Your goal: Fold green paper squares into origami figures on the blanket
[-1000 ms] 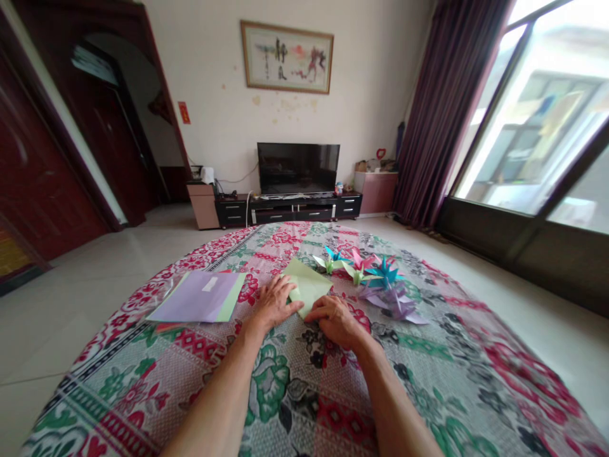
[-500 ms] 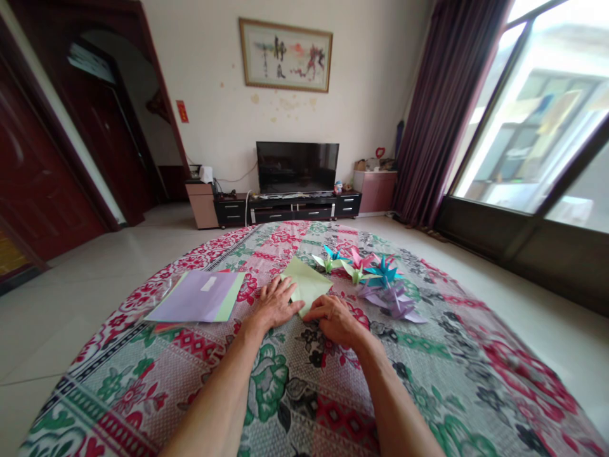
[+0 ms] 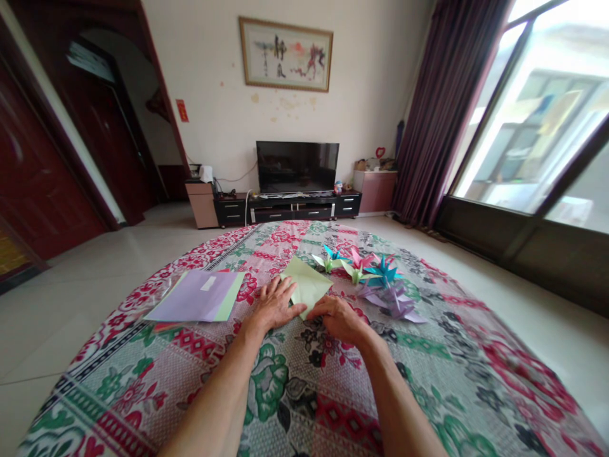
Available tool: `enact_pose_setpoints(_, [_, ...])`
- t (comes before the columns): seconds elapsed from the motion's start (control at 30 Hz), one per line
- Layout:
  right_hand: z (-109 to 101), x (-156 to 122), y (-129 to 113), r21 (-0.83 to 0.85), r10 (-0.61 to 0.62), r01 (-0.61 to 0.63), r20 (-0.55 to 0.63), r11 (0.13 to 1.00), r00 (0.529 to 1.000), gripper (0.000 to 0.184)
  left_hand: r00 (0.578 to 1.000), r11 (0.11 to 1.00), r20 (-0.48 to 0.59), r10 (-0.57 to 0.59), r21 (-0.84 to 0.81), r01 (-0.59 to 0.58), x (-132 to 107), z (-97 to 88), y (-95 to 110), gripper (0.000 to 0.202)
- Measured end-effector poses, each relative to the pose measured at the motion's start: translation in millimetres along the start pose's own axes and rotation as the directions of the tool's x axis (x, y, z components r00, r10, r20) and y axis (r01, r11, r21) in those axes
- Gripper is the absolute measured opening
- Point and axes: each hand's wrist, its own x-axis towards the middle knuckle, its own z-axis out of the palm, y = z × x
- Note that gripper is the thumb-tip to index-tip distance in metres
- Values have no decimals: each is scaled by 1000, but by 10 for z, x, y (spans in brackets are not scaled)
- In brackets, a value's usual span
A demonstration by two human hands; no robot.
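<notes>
A pale green sheet of origami paper [image 3: 309,284] lies on the table, turned so that one corner points towards me. My left hand [image 3: 276,304] rests flat with its fingers spread, fingertips on the paper's left edge and thumb near the close corner. At the lower right edge is my right hand [image 3: 339,318], its fingers curled and pressed together on the paper by that same corner. Its fingertips are partly hidden. Folded paper cranes stand to the right: green ones [image 3: 358,273], blue ones [image 3: 384,273], pink ones [image 3: 361,259] and purple ones [image 3: 397,301].
A stack of coloured paper [image 3: 190,298], purple on top, lies left of my hands. A flowered cloth [image 3: 280,381] covers the round table. Beyond it stand a television [image 3: 297,167] on a low black cabinet [image 3: 273,214], and a purple curtain [image 3: 438,114] at the right.
My right hand has shifted slightly to the right along the paper's near edge. The left thumb has moved a little to the right; the paper stays in place.
</notes>
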Motion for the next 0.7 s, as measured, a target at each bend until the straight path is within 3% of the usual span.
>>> enact_pose_setpoints(0.43, [26,-13,-101,-179,113,-104,39,978,993,52,999,1000,-39,-14,2,14,-10,12,19,70])
enact_pose_setpoints(0.7, [12,-9,-78,-106,87,-83,35,991,996,52,1000,1000,-16,-18,8,18,-23,-7,37,72])
